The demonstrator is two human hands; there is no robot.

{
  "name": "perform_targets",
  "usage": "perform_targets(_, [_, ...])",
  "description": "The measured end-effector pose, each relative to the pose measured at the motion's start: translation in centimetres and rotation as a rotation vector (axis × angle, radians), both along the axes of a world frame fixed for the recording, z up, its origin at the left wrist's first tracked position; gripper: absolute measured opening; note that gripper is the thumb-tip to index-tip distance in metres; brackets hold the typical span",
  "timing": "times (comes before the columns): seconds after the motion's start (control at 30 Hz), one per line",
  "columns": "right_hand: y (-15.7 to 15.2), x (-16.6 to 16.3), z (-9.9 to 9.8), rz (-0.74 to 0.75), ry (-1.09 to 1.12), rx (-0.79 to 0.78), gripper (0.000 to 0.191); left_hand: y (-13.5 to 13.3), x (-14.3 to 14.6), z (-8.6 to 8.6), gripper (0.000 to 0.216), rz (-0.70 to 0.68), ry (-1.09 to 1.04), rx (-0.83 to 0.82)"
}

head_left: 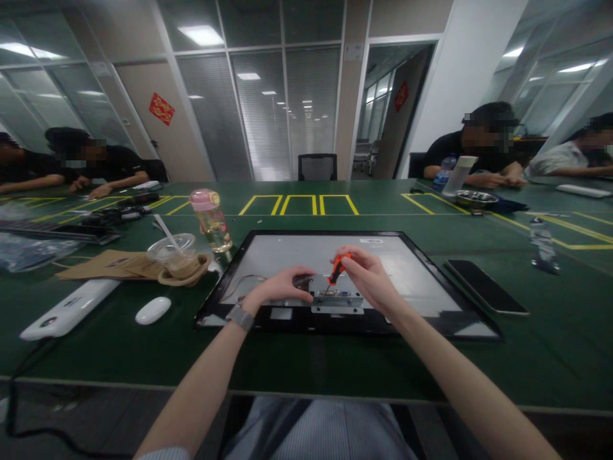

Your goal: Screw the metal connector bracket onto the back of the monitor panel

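Note:
A flat monitor panel (412, 262) lies face down on the green table, its grey metal back up. My right hand (366, 278) is closed round an orange-handled screwdriver (336, 269), whose tip points down at a metal connector bracket (338, 300) near the panel's front edge. My left hand (282, 285), with a watch on the wrist, rests on the panel just left of the bracket, fingers curled over a small dark part I cannot make out. Thin wires (244, 281) run off to the left.
To the left sit a white mouse (152, 310), a white oblong device (67, 308), a plastic cup with straw (175, 255) and a pink-capped bottle (211, 220). A black phone (486, 285) lies to the right. Other people sit at the far left and far right.

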State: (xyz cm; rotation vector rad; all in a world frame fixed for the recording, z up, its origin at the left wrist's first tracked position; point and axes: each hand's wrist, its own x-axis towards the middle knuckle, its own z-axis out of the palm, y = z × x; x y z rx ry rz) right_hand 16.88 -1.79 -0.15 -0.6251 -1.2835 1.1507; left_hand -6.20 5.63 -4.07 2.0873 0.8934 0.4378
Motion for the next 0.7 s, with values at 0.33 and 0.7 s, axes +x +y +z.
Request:
perform_targets(0.33, [-0.28,-0.08,0.02,0.053,-0.033,0.083,0.016,0.28,0.01,-0.46,0.068,0.001,-0.017,-0.002])
perform_targets(0.7, [0.29,0.18,-0.15,-0.037,-0.064,0.100,0.021,0.27,-0.03,-0.49,0.069,-0.003,-0.007,0.017])
